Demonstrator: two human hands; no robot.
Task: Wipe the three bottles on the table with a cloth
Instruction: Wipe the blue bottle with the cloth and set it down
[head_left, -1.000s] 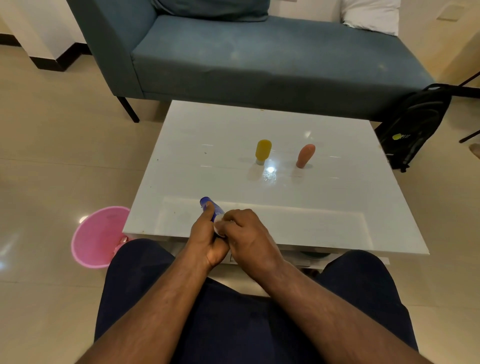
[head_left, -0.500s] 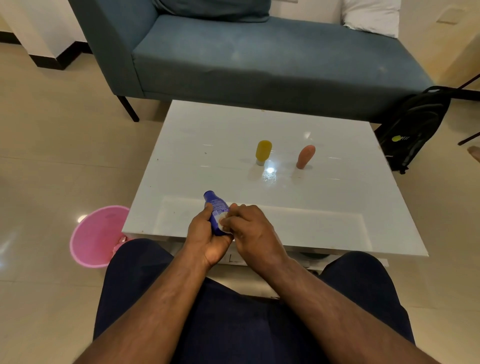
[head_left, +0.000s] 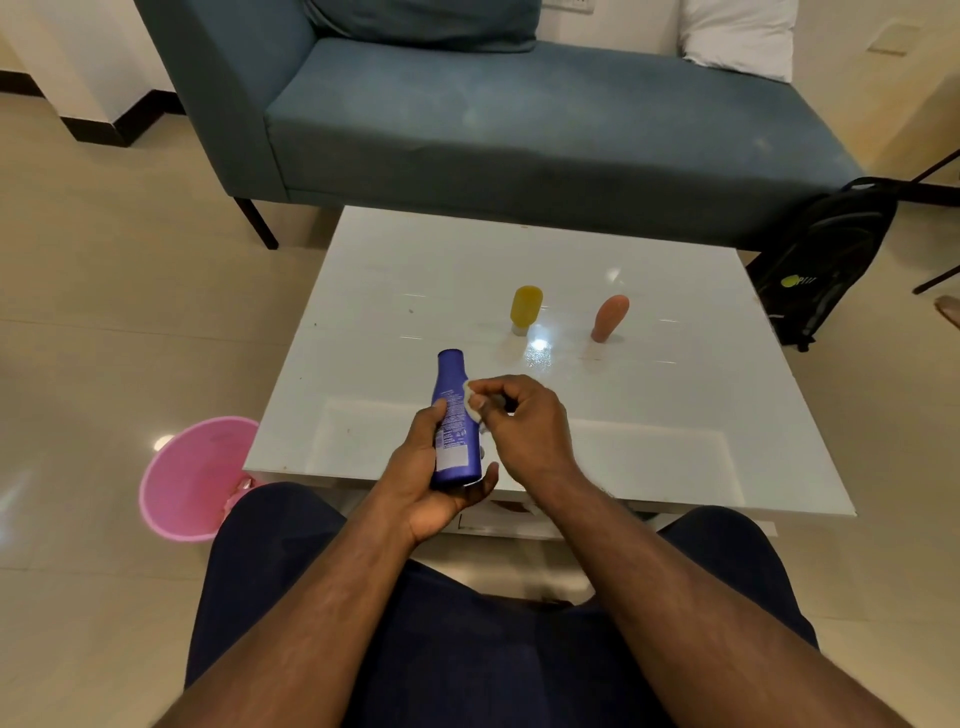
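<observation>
My left hand (head_left: 426, 483) grips a blue bottle (head_left: 454, 415) by its lower part, cap pointing away from me, above the near edge of the white table (head_left: 649, 415). My right hand (head_left: 524, 421) pinches a small white cloth (head_left: 474, 401) against the bottle's right side. Most of the cloth is hidden by the fingers. A yellow bottle (head_left: 525, 308) and an orange bottle (head_left: 609, 317) stand on their caps near the table's middle, apart from both hands.
A pink bucket (head_left: 195, 478) sits on the floor left of the table. A blue sofa (head_left: 519, 119) runs behind the table and a black backpack (head_left: 821, 260) leans at the far right. My knees are under the table's near edge.
The blue bottle has been raised and turned more upright, with more of it showing above my left hand. My right hand with the cloth has moved up along its side.
</observation>
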